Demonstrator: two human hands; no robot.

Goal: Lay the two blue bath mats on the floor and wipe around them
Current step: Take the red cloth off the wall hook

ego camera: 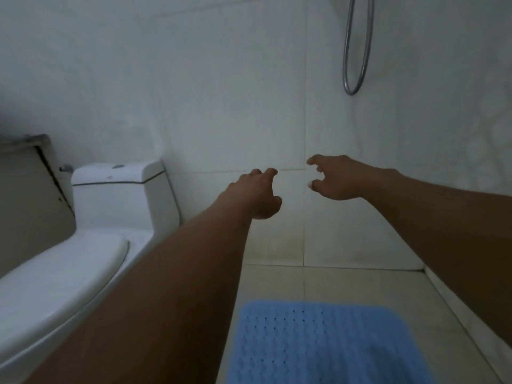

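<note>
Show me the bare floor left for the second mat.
Bare tile runs between the blue mat and the back wall, and along the right wall. The toilet crowds the left; both hands are empty.

blue bath mat [327, 345] cut off below, toilet [83, 231] cropped left

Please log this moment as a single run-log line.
left hand: empty, raised | right hand: empty, raised | blue bath mat: one flat on floor | second mat: not visible | wiping: not underway
</note>
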